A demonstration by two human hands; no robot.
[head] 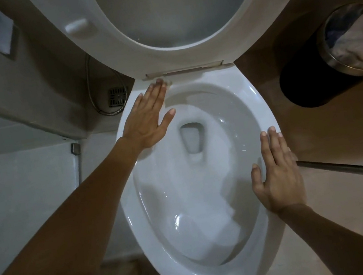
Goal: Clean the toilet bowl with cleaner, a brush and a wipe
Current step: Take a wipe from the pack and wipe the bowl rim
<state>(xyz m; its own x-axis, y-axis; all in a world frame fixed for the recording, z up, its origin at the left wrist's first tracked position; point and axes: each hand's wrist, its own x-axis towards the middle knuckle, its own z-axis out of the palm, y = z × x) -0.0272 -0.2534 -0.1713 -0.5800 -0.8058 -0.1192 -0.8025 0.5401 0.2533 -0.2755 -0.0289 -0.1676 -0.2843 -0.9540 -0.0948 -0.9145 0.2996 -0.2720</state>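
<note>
The white toilet bowl (261,109) fills the middle of the head view, with its seat and lid (125,38) lifted upright at the back. Water and foam lie inside around the drain hole (191,140). My left hand (146,121) lies flat on the back left of the rim, fingers stretched toward the hinge. A small pale scrap (168,82) shows at its fingertips; I cannot tell what it is. My right hand (278,174) rests flat on the right rim, fingers apart, holding nothing. No brush head or cleaner bottle is visible.
A black waste bin (309,72) with crumpled paper stands on the floor at the right. A thin dark rod (329,166) lies on the floor right of the bowl. A metal hose (93,92) and a floor drain (117,96) sit at the back left.
</note>
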